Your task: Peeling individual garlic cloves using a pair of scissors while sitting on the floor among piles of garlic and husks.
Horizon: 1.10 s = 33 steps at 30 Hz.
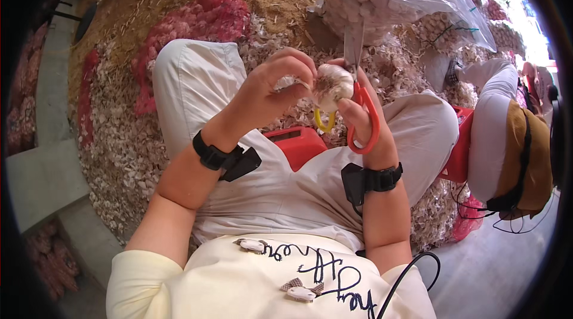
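In front of my lap, my right hand (365, 115) holds a garlic bulb (333, 87) and a pair of scissors (368, 119) with a red and a yellow handle loop. The scissor blades point away from me, past the bulb's right side. My left hand (286, 77) is at the bulb's left side, thumb and forefinger pinched together on what looks like a thin piece of papery skin. Whether that piece is still joined to the bulb I cannot tell.
Garlic skins (130, 175) cover the floor around my legs. A clear plastic bag (358, 1) full of garlic bulbs stands ahead, and a pink mesh sack (192, 28) lies ahead left. Between my thighs shows a red plastic stool (299, 144). Another person (501, 140) sits close at the right.
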{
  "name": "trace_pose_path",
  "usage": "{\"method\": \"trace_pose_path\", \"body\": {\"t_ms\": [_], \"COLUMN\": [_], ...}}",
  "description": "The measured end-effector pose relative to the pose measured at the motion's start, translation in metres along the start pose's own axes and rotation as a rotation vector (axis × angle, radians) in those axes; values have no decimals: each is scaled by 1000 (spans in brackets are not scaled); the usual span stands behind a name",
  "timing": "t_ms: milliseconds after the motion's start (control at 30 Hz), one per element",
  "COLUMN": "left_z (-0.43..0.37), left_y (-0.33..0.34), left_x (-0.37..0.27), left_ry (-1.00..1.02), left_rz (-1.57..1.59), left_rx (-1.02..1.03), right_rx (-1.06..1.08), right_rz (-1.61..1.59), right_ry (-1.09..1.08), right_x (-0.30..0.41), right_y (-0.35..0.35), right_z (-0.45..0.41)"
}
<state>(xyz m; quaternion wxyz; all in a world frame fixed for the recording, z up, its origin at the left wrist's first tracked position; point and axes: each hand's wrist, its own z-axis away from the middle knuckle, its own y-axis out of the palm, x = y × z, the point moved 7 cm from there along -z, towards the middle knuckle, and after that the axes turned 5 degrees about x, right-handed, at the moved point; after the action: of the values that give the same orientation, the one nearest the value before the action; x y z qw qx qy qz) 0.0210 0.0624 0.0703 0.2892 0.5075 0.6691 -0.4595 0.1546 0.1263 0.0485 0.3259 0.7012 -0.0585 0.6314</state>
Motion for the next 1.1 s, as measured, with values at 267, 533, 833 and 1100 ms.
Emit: {"method": "trace_pose_path", "body": {"t_ms": [267,533,833,1100], "left_z": [7,4,17,20], "left_y": [2,5,-6,-8], "left_x": [27,29,47,66], "left_ry": [-259,-190,-434,-532], "left_rz": [228,328,423,441], "left_rx": [-35,-71,-290,-280], "right_rx": [37,37,-151,-421], "right_rz": [21,114,-192,147], "right_ry": [-5,59,-179,-307], "right_x": [-2,-9,-1,132], "right_y": [4,0,-29,-133], "right_z": [1,-1,-2,-54]}}
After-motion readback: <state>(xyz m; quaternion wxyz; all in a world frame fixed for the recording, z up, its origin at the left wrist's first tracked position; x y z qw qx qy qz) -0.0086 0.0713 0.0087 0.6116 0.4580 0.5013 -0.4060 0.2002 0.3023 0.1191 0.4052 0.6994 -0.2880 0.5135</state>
